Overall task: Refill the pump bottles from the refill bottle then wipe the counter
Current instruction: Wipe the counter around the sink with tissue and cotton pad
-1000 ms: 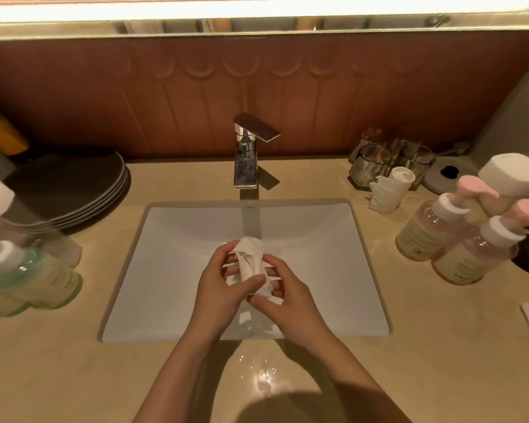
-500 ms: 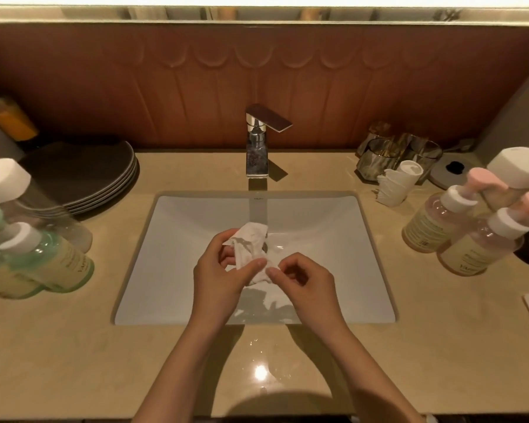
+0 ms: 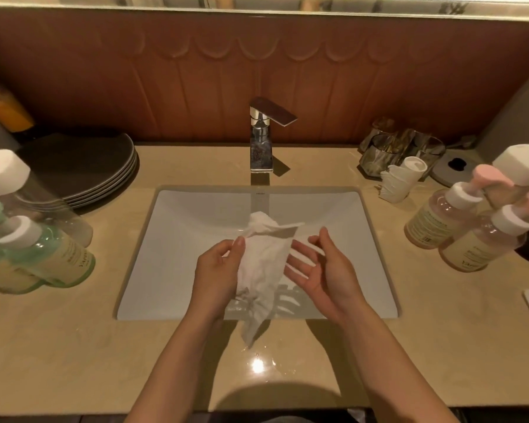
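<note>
Over the white sink (image 3: 196,215), my left hand (image 3: 216,273) pinches a white tissue (image 3: 261,264) that hangs unfolded down past the sink's front edge. My right hand (image 3: 321,270) is beside the tissue, palm up, fingers apart, holding nothing. Two pink pump bottles (image 3: 437,218) (image 3: 483,239) stand on the beige counter (image 3: 74,346) at the right, with a white-capped bottle (image 3: 522,166) behind them. Green pump bottles (image 3: 49,254) stand at the left next to a clear white-capped bottle (image 3: 3,172).
A chrome faucet (image 3: 261,138) stands behind the sink. Dark plates (image 3: 83,166) are stacked at the back left. Glass tumblers (image 3: 391,151) and a small wrapped white item (image 3: 402,178) sit at the back right. A wet patch (image 3: 257,364) glints on the counter in front of the sink.
The crumpled tissue that both hands held has been pulled open and now hangs long from my left hand. My right hand has let go and opened.
</note>
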